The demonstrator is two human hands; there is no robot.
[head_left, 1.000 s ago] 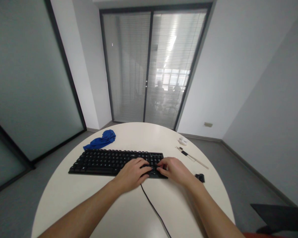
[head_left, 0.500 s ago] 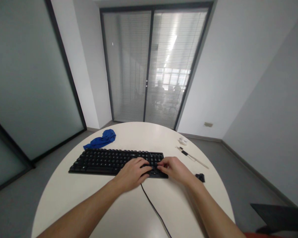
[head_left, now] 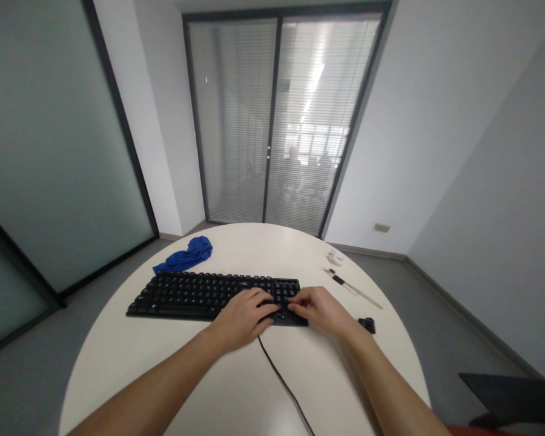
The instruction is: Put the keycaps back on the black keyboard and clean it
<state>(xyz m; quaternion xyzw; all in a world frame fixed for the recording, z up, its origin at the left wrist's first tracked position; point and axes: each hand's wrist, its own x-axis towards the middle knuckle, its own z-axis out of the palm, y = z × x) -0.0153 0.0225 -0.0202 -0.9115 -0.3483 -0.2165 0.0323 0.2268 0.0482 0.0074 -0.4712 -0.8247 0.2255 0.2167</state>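
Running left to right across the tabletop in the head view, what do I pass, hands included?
Blue cloth → left hand → right hand → small black pieces. The keyboard overlaps several of these from side to side, so it has no clear place.

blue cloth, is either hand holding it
No, the left hand and right hand are at the keyboard, while the blue cloth lies on the table.
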